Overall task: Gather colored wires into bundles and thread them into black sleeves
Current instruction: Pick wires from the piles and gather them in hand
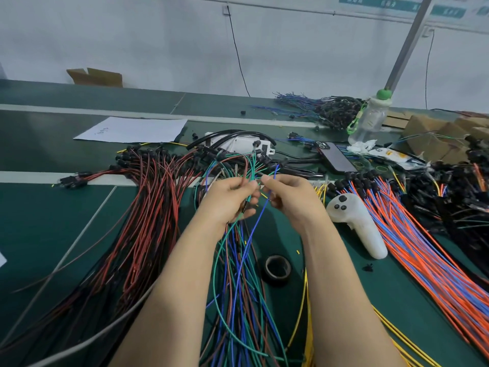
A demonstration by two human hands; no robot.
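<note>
Green, blue, brown wires bunched at table centre, gripped in left hand, fingers curled round them. Right hand pinches single blue wire. Black sleeves at 12 o'clock, tape roll at 5.

left grip and right grip held close together, both curled.
</note>
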